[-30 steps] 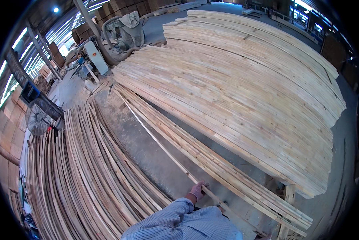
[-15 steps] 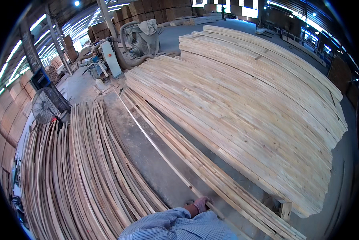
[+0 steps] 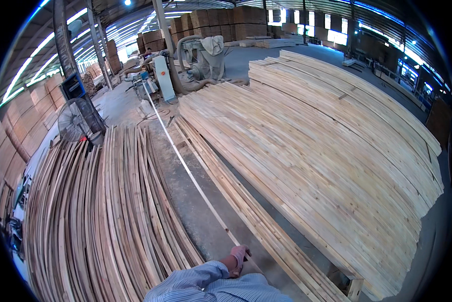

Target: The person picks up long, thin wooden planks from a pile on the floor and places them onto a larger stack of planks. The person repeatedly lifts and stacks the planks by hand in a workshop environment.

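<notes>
A long, thin, pale wooden strip (image 3: 195,183) slants away from my body, its far end beside the blue-and-grey machine. My left hand (image 3: 240,252), reaching across from the left in a striped sleeve, is closed around the strip near its close end. Just below it shows a small part of what seems to be my right hand (image 3: 234,273); its fingers are mostly hidden, and I cannot tell if it touches the strip. To the right of the strip lies a narrow row of long wooden strips (image 3: 246,204).
A broad stack of pale boards (image 3: 316,151) fills the right. Rough strips (image 3: 110,211) lie bundled at left, below a floor fan (image 3: 75,121). Ahead stand a grey machine cabinet (image 3: 164,78), a cloth-draped dust collector (image 3: 205,58) and a post (image 3: 168,35).
The strip's far end has moved forward to beside the machine. My left hand remains closed on the strip. The whole view has shifted, and part of a second hand now shows below.
</notes>
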`<state>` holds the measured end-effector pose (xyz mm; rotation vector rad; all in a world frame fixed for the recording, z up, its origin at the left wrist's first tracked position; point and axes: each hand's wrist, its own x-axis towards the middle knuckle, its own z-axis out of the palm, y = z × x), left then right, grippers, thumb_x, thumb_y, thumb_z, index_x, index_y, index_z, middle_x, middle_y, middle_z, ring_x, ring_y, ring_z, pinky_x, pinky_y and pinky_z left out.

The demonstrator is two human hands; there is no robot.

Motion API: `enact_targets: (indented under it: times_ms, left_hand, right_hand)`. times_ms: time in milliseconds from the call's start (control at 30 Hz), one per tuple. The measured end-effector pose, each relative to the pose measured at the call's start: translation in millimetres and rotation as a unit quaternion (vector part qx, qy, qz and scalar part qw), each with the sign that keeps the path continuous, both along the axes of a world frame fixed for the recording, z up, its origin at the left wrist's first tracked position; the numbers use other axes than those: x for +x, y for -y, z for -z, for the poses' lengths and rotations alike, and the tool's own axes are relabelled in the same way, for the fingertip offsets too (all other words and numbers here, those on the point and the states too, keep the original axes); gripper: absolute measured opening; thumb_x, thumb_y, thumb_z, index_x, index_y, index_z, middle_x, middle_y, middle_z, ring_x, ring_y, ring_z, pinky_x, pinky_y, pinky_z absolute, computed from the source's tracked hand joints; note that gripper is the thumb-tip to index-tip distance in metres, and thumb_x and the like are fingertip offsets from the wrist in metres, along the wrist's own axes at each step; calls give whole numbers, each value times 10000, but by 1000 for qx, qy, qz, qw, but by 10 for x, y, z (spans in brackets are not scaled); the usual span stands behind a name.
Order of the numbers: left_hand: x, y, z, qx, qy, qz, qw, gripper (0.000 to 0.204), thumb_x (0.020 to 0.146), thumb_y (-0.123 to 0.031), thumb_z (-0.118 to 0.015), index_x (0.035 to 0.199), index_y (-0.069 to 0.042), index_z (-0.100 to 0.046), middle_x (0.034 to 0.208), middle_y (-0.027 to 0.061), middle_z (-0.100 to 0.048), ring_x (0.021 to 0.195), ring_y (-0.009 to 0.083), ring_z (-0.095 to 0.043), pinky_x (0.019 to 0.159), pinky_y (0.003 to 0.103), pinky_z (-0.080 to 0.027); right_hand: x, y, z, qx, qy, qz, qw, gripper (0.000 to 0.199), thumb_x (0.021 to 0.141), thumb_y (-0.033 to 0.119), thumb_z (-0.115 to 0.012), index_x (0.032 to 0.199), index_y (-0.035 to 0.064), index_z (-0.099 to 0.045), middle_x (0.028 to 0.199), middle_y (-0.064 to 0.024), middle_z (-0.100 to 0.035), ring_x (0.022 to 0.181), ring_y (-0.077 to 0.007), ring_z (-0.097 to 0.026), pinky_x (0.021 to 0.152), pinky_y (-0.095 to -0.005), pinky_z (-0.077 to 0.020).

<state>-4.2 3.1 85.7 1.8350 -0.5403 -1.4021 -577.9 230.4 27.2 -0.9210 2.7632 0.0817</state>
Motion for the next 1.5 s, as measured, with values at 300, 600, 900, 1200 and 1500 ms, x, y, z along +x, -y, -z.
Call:
enact_targets:
  times_ms: [300,600,900,1200,1500]
  left_hand:
    - [848,716,323,-35,-197,-242,949,245,804,-282,-711,831,-51,-634,801,124,-656,714,281,-676,641,415,-571]
    - [-474,120,30,0,-458,-246,854,348,969,-387,-547,1097,-70,-615,1061,119,-665,924,292,-678,814,490,-570]
    - [-395,104,-56,-21,-355,-219,909,394,994,-375,-525,1190,-35,-560,1117,129,-668,939,302,-690,869,513,-572]
    - [-111,190,-679,-9,-329,-200,923,413,989,-413,-520,1175,-48,-569,1099,124,-677,951,298,-696,825,492,-590]
    - [884,484,-809,-60,-267,-172,946,379,980,-434,-523,1155,-105,-590,1046,81,-689,928,259,-693,796,493,-583]
  right_hand:
    - [46,330,-165,-218,139,7,966,274,799,159,-681,1057,65,-697,958,-117,-719,920,-262,-669,859,-392,-522]
    - [793,678,-326,-500,652,289,492,370,821,337,-664,1044,44,-699,1000,-143,-701,898,-325,-659,901,-436,-512]
    - [1038,743,-1783,-677,497,308,447,527,832,497,-583,1101,47,-640,1017,-169,-650,888,-356,-625,752,-486,-506]
    - [536,399,-1927,-667,429,279,541,527,832,504,-571,1114,63,-635,1018,-150,-654,902,-345,-627,761,-480,-511]
    - [137,-1,-2102,-657,373,264,600,528,832,512,-559,1126,79,-629,1018,-132,-657,916,-335,-630,769,-474,-516]
